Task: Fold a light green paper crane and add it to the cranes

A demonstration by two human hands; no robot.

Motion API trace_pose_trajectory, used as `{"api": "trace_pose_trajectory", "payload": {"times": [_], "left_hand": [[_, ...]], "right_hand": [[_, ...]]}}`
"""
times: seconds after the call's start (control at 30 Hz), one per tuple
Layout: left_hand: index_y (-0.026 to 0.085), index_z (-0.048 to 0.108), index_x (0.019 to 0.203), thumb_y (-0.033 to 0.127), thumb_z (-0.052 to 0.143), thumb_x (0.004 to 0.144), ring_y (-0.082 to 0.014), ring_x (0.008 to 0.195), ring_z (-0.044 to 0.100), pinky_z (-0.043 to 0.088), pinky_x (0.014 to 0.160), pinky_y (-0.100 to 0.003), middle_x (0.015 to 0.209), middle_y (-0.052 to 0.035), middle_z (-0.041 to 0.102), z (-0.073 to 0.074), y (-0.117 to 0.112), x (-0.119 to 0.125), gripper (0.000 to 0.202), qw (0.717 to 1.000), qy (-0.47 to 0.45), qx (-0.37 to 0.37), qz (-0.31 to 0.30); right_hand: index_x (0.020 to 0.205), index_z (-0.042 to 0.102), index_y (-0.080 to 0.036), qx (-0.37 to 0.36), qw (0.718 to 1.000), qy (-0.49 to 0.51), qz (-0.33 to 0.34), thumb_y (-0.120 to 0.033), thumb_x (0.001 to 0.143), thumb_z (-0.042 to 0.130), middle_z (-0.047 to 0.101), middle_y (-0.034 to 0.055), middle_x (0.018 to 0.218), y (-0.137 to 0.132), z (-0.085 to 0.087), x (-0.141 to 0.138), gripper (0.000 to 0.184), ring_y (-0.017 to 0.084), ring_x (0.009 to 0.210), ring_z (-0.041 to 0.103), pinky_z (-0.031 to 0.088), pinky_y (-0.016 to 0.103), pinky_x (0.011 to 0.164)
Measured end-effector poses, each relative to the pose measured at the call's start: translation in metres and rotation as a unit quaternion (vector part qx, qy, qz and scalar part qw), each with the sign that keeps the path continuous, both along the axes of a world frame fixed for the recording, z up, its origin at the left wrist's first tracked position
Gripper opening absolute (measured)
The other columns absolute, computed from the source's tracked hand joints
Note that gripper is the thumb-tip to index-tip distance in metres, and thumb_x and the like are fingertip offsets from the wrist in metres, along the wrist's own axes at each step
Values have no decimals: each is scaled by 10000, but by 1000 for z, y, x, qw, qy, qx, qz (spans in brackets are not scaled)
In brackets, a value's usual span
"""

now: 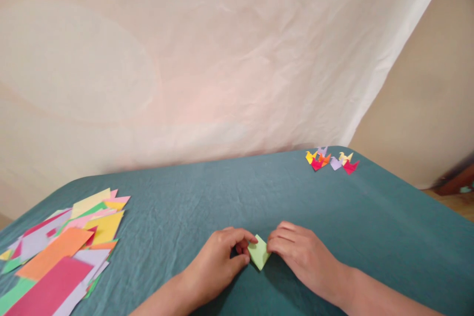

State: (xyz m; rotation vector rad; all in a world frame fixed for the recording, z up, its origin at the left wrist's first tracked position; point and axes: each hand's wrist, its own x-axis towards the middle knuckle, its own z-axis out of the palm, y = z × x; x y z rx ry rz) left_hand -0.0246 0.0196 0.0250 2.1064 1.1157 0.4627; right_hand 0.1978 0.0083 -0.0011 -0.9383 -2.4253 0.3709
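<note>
Our left hand [222, 261] pinches the folded green paper [260, 254] by its left side, low in the middle of the desk [192, 197]! Our right hand [301, 249] curls at the right corner, thumb hidden, so we can't tell its grip. Leftward, we spot piled coloured sheets [55, 284]; far right, paper birds [350, 167].

A pale, creased sheet [222, 59] hangs behind a green-covered table [192, 197].

Left hand [218, 262]: pinches left side of light-green folded paper [259, 256] | Right hand [305, 256]: contacts paper's right corner | Table left: overlapping coloured sheets [55, 254] | Table far right: grouped folded paper birds [350, 167] | Table covering: blue-green cloth [185, 202]
</note>
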Motion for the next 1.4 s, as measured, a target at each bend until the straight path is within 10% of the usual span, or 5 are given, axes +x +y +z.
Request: {"api": "trace_pose_trajectory", "payload": {"times": [0.23,0.4,0.87,1.4], "left_hand": [[222,651,878,117,437,899,-184,871,526,384,788,-313,898,-47,621,3,-1,0,240,971,82,203,-91],[186,572,825,109,430,877,-169,768,521,384,743,-306,816,-41,610,13,-17,8,170,951,150,219,-158],[193,593,728,215,627,811,-166,769,518,343,704,-278,747,9,602,-3,-12,11,93,990,102,93,25],[211,611,730,183,642,720,-157,737,509,322,682,-272,727,26,592,-1,-10,13,43,989,123,63,54]], "right_hand": [[880,619,-190,-8,1000,19,10,-193,974,403,655,26,835,2,-2,-3,235,156,804,559,424,284,741],[884,626,-191,-34,998,47,-19,-99,928,414,638,37,854,-7,10,-6,235,164,818,551,428,292,737],[733,543,-192,-85,990,-11,-116,-169,771,676,549,-7,781,-17,1,-14,140,169,789,499,379,303,724],[799,518,-205,-152,978,-2,-143,-125,695,730,551,-22,832,-14,11,-11,249,166,803,491,359,284,705]]}}
